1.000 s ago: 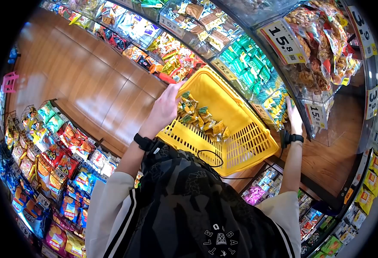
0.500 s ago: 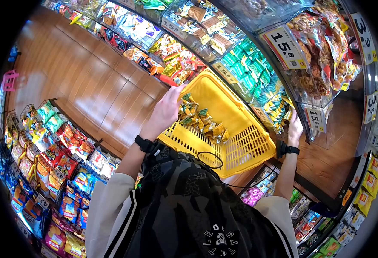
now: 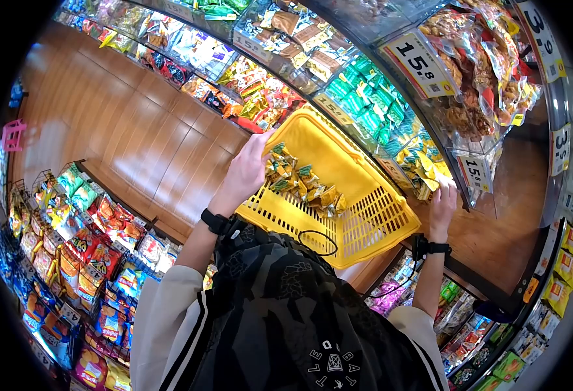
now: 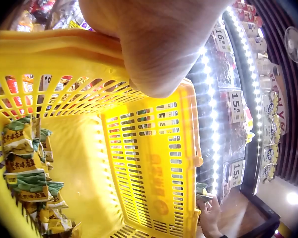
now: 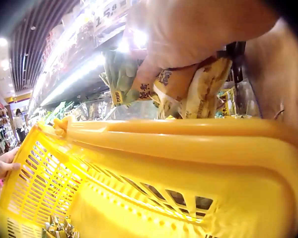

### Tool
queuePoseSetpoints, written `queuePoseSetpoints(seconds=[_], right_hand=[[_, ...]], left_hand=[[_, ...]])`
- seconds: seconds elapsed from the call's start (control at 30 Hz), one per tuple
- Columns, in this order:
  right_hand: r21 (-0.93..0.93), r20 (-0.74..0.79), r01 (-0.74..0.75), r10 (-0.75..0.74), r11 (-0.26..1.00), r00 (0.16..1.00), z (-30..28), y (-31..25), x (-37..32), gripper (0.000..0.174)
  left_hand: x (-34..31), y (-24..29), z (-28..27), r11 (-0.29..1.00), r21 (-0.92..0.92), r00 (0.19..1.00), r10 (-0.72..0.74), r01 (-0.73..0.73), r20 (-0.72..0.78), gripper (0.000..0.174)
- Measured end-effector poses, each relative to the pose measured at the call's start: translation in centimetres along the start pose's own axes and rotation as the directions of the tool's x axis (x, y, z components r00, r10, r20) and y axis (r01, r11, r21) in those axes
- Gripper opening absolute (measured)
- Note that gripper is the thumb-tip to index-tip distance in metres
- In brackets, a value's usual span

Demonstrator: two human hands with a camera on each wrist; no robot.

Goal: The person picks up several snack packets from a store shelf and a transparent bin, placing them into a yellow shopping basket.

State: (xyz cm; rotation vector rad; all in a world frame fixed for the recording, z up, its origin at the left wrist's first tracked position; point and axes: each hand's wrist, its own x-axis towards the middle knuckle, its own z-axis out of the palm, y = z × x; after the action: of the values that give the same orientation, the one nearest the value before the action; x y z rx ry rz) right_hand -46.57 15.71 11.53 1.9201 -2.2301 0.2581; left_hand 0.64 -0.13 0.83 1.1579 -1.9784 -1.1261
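Yellow, slotted and plastic, a rectangular shopping basket (image 3: 329, 140) is just ahead of the person's torso, its open mouth toward the head camera. The left hand (image 3: 244, 169) has its grip clamped on the basket's rim at one end. Inside, spread from that end toward the middle, lies a loose heap of small yellow-and-green packets (image 3: 309, 186). Just outside the opposite end, the right hand (image 3: 443, 199) has its grip drawn together on several small, shiny yellow-and-green snack packets (image 3: 430, 171). From the right wrist, the thumb crosses one packet's printed front, its green-pictured end sticking out past the thumb; others show below the hand, beyond the basket's rim rather than within it. Past the basket's far side run clear display bins, one full of small bright-green packets (image 3: 365, 98), under a white rectangular "15.8" price card (image 3: 421, 63). Farther off are a glossy brown tiled floor (image 3: 136, 124) and a bright pink stool-like object (image 3: 14, 135) at the aisle's edge.
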Motion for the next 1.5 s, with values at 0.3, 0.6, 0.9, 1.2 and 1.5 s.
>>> queuePoseSetpoints(seconds=[0.3, 0.6, 0.9, 1.2, 1.5], right_hand=[[0.128, -0.177, 0.173, -0.149, 0.976, 0.973, -1.5, -2.6, 0.2, 0.047], [0.214, -0.209, 0.070, -0.025, 0.974, 0.978, -1.8, -4.1, -0.1, 0.047], [0.423, -0.361, 0.139, 0.026, 0.895, 0.932, -5.7, -10.1, 0.0, 0.019], [0.795, 0.470, -0.399, -0.049, 0.457, 0.881, 3.2, -14.9, -5.0, 0.023], [0.545, 0.756, -0.703, 0.095, 0.456, 0.648, 15.7, -14.5, -11.0, 0.043]], left_hand=[[0.0, -0.2, 0.1, 1.000, -0.005, 0.999, 0.017, -0.017, -0.035, 0.055], [-0.1, -0.3, 0.3, 1.000, -0.007, 0.999, 0.011, -0.011, -0.040, 0.055], [0.0, -0.2, 0.3, 1.000, -0.010, 0.999, 0.027, -0.028, -0.043, 0.054], [0.1, -0.2, 0.4, 0.999, -0.028, 0.999, 0.018, -0.019, -0.040, 0.054], [0.1, -0.2, 0.3, 1.000, -0.020, 0.999, 0.013, -0.013, -0.036, 0.054]])
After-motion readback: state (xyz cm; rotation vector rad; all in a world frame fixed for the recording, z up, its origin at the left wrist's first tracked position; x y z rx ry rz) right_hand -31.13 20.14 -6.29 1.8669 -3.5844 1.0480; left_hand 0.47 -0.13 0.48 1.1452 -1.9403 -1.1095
